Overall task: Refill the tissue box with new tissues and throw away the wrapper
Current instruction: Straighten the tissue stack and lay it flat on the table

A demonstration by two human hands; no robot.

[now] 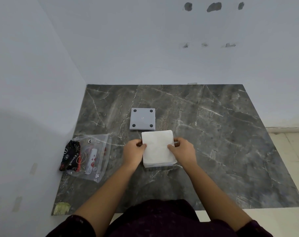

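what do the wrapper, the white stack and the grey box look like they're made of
Wrapper: thin clear plastic film, glossy and crinkled, with print showing. White stack: soft matte tissue paper, its layered edges visible. Grey box: probably smooth matte plastic, with four dark round feet, perhaps rubber.

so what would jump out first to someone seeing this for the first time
The white stack of tissues at the middle of the dark marble slab, gripped at its sides by the left hand and the right hand. Just beyond it lies the grey tissue box, bottom up with four black feet showing. To the left, near the wall, lies the clear wrapper with red and black print.
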